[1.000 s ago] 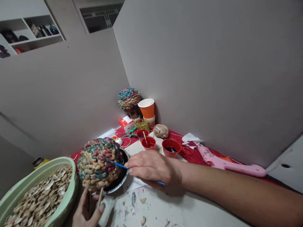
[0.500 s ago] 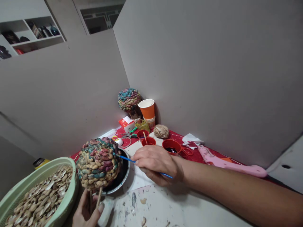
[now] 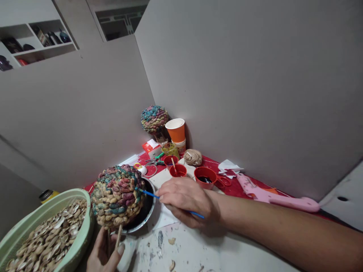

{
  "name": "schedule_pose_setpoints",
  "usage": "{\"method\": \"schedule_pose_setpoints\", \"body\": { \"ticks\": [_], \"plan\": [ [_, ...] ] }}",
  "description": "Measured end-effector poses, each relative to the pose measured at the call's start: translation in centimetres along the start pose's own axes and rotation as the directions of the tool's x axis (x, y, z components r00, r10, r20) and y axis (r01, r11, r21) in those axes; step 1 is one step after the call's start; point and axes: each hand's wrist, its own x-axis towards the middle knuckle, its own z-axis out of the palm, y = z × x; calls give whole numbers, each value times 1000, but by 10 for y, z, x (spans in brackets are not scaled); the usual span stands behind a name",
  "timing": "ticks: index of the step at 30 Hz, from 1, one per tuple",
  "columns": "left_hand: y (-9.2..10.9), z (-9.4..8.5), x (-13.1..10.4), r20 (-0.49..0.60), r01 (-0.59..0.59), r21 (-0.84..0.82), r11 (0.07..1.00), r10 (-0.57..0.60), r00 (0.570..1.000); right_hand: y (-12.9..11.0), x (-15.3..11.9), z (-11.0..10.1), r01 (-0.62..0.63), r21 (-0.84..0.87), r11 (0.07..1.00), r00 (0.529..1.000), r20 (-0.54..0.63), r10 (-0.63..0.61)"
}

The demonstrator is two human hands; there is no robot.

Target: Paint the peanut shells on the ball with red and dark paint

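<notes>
A ball covered in peanut shells (image 3: 117, 196), painted in patches of teal, maroon and pale yellow, stands on thin wooden sticks (image 3: 118, 235). My left hand (image 3: 104, 251) is closed around those sticks below the ball. In my right hand (image 3: 187, 200) is a slim blue paintbrush (image 3: 150, 193), its tip touching the right side of the ball. Behind the ball a dark round pan (image 3: 153, 204) with a silvery rim shows in part. Past my right hand stand red cups of paint (image 3: 204, 177), one with a stick in it.
A green basket (image 3: 90, 211) of peanut shells stands at left. Toward the corner are a second painted shell ball (image 3: 154, 119), orange paper cups (image 3: 176, 129), a twine ball (image 3: 193, 157) and green-handled pliers (image 3: 159, 160). A pink glue gun (image 3: 280, 200) lies at right.
The paintbrush tip has shifted slightly down and left on the ball, my right hand moving with it. My left hand keeps its hold on the sticks.
</notes>
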Motion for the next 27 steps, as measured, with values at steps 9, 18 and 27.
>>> {"method": "schedule_pose_setpoints", "body": {
  "ticks": [9, 18, 27],
  "plan": [
    [-10, -1, 4, -25, -3, -32, 999, 3, 1000, 0, -3, 4, -50, -15, 999, 998, 25, 50],
    [-10, -2, 6, 7, 6, 15, 1000, -6, 1000, -1, -3, 4, -57, -26, 998, 998, -14, 57],
    [-1, -1, 0, 8, -4, 30, 1000, 3, 1000, -3, -2, 5, 41, 41, 998, 999, 1, -41]
  ]
}}
